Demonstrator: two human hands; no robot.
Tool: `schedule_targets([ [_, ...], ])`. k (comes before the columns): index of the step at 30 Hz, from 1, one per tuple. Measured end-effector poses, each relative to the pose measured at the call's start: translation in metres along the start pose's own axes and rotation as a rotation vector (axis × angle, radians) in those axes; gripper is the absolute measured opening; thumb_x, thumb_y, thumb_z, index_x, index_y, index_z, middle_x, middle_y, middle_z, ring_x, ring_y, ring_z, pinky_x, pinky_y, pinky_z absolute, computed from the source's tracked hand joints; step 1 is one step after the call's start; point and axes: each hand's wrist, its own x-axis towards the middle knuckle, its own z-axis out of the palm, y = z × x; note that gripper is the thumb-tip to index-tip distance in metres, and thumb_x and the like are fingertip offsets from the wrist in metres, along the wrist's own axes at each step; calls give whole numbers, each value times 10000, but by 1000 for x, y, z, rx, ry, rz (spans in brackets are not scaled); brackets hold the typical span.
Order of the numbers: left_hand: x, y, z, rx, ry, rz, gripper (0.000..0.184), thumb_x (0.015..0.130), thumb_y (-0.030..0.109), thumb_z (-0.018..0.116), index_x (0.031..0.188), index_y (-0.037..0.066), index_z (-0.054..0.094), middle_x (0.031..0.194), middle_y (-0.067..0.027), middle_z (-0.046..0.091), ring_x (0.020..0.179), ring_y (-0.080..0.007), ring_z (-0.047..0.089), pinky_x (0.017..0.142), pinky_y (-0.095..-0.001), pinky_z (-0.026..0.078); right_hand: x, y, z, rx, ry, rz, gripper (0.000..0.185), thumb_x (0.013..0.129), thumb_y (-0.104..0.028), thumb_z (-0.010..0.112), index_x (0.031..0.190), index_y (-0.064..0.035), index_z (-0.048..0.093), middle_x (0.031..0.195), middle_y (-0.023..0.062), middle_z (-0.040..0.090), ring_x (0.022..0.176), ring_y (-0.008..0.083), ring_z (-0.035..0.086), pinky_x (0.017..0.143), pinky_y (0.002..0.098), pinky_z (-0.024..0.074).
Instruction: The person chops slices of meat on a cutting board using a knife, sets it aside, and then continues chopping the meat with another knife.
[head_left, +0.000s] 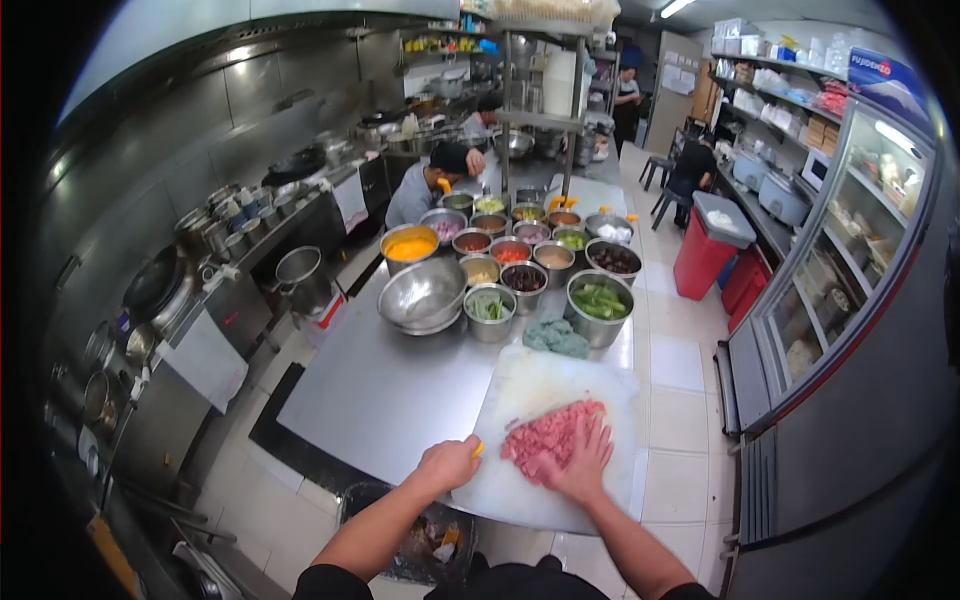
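A white cutting board (530, 378) lies at the near end of the steel table. On it is a mound of chopped pink raw meat (532, 438). My right hand (584, 462) presses on the mound's right side, fingers spread. At the board's left edge my left hand (449, 466) is closed around a yellow-handled tool (478, 450). Only the bright handle end shows beyond my fist; the rest is hidden. Just past the board sits a crumpled green cloth (556, 338).
Several steel containers of cut vegetables and sauces, including green peppers (599, 300), crowd the table behind the board. A large steel bowl (422, 294) stands left of them. A bin (425, 545) is below the table edge. Co-workers are farther back; a glass-door fridge (845, 260) stands right.
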Motion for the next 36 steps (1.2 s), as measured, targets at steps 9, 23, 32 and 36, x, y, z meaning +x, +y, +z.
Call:
schedule_targets([
  [9,-74,45,33,-220,-99,-205,397,972,267,528,1181,-64,460,970,-361,670,961,-526,648,887,-580,498,98,78,0,251,-136,-203,723,879,-465,676,1346,59,503,1381,329,499,1305,472,461,1117,485,360],
  [23,-25,58,29,-140,-96,-92,361,955,217,523,1237,-4,482,973,-319,682,948,-490,662,874,-571,501,-6,1,-12,171,79,-189,1070,783,-561,754,1551,14,278,1604,287,230,1478,522,158,1196,618,128],
  [32,-38,55,14,-161,-132,-99,424,984,283,531,1303,10,469,1023,-311,683,975,-490,658,880,-559,505,-7,-1,4,-187,-92,-303,949,832,-585,684,1554,-62,357,1647,253,187,1511,509,103,1167,687,90],
  [36,-56,38,23,-259,-102,-150,448,995,309,535,1315,3,468,964,-257,691,823,-398,695,771,-484,542,16,1,-12,-157,-146,-288,832,920,-554,599,1570,-103,340,1657,206,203,1522,477,104,1174,673,115],
])
